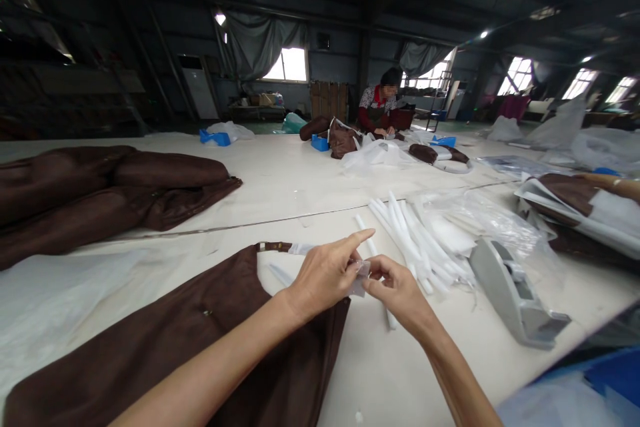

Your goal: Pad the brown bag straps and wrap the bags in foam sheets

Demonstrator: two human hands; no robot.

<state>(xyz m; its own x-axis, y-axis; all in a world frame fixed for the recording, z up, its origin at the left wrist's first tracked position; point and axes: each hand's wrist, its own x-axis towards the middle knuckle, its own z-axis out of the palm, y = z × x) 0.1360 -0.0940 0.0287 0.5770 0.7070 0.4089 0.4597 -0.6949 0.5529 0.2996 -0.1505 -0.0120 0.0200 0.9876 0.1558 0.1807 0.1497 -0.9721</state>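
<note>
Over the right edge of a dark brown bag [220, 320], my left hand [327, 273] is closed on one side of a small piece of clear film [360, 279]. Thumb and fingers of my right hand [395, 287] pinch the film's other side. The bag's strap end with metal rings [274, 247] lies just left of my left hand, with a white wrap on it. Beyond and to the right of my hands lies a loose bundle of white tubes [407, 240]. A grey tape dispenser [515, 293] stands right of the tubes.
More brown bags [175, 180] lie at the left. Plastic film [65, 293] covers the near left. Another person [377, 107] works across the white table [280, 180]. At the right, someone's arm [610, 183] reaches a wrapped brown item. Blue dispensers [215, 138] stand farther back.
</note>
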